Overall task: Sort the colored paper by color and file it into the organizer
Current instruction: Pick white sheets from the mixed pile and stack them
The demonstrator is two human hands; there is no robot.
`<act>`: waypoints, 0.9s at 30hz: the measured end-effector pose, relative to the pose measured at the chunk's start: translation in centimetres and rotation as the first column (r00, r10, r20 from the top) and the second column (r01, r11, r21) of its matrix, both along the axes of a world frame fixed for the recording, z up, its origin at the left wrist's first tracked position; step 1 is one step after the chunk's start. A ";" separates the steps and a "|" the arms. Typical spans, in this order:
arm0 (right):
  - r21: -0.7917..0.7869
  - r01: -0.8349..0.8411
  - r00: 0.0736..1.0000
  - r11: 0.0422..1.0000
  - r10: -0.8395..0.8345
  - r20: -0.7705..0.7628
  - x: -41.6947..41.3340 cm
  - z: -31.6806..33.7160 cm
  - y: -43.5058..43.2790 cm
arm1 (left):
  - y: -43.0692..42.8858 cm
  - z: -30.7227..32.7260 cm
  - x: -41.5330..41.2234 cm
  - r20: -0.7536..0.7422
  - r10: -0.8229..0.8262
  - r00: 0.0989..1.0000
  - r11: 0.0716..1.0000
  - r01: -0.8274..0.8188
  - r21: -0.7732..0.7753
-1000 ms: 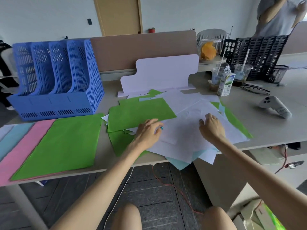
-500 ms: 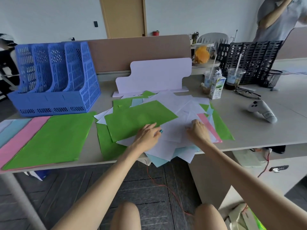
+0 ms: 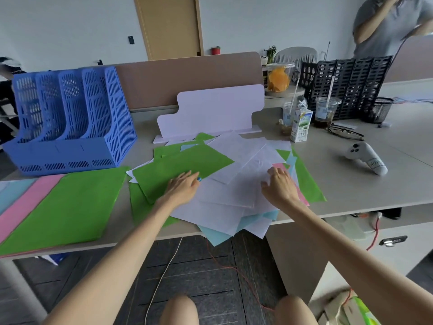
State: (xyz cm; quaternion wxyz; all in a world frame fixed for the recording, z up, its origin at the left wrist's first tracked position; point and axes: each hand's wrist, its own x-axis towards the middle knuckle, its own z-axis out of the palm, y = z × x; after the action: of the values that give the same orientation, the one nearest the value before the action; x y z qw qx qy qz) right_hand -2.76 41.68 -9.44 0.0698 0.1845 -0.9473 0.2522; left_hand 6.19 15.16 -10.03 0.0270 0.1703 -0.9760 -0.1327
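A mixed heap of white sheets [image 3: 234,198], green, pale blue and pink paper lies at the desk's front middle. My left hand [image 3: 182,187] rests flat on a green sheet [image 3: 178,170] at the heap's left. My right hand [image 3: 278,186] lies with spread fingers on the white sheets, beside a pink sheet [image 3: 281,166] showing underneath. Sorted stacks sit at the left: a green stack [image 3: 65,207], a pink stack [image 3: 25,202] and a pale blue stack [image 3: 14,191]. The blue slotted organizer [image 3: 70,123] stands behind them with nothing visible in its slots.
A white divider panel [image 3: 210,111] stands behind the heap. To the right are a milk carton [image 3: 301,125], two drink cups [image 3: 324,112], glasses [image 3: 344,133], a white controller [image 3: 365,158] and a black organizer [image 3: 346,85]. A person [image 3: 389,22] stands at the far right.
My right hand has slid the white sheets leftward, uncovering a pink sheet beneath. My left hand has stayed on the green sheet. The view shifted slightly right.
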 end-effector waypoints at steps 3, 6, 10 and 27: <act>-0.039 -0.091 0.995 0.995 0.090 -0.037 -0.4 0.1 -1.3 | -1.4 -0.1 -0.9 0.031 0.065 0.997 0.997 -0.063 -0.047; -0.033 -0.173 0.984 0.984 0.171 -0.052 -0.7 0.3 -2.9 | -2.3 -0.5 -1.4 -0.021 0.056 0.998 0.994 -0.057 -0.094; 0.012 -0.323 0.945 0.946 0.323 -0.059 -1.2 0.3 -4.4 | -1.3 -1.1 -1.5 -0.242 -0.267 0.933 0.963 0.249 -0.101; -0.140 -0.431 0.899 0.892 0.438 0.021 -0.6 -0.5 -2.6 | -0.4 -0.6 0.3 -0.269 -0.119 0.956 0.978 0.160 0.134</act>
State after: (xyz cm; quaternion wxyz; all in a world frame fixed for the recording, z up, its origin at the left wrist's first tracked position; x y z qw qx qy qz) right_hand -3.33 39.05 -9.98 -0.0007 0.3798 -0.8649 0.3281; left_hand 6.46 14.80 -10.68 0.1318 0.0835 -0.9604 -0.2306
